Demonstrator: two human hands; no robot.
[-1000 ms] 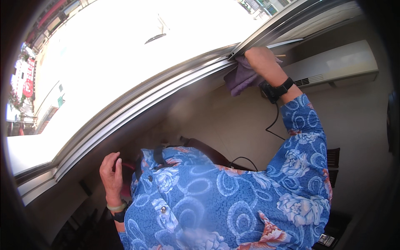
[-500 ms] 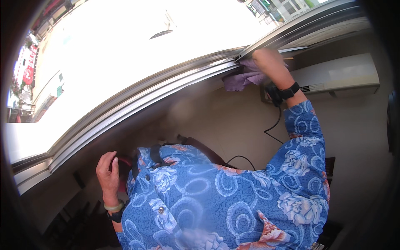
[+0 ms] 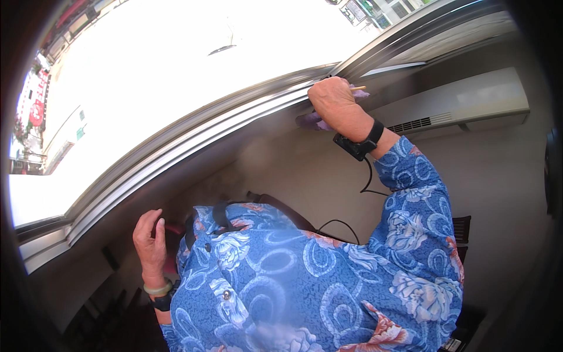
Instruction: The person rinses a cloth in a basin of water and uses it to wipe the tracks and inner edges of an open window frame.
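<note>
At the sliding window's metal track, my right hand is closed around a purple cloth that hangs out below it. The tip of a thin wooden stick pokes out on the right side of the same fist. My fingers are bent over the track and mostly hidden, so where the stick's other end lies cannot be seen. Low on the left, my left hand is raised in the air with fingers extended and thumb apart, holding nothing. Both wrists wear black straps.
A window sash frame rises from the track at the upper right. Behind my right forearm, a white air conditioner is mounted on the wall. A black cable hangs from the right wrist device. Bright outdoors lies past the track.
My right hand has moved left along the track, carrying the purple cloth and the stick. The left hand has barely shifted.
</note>
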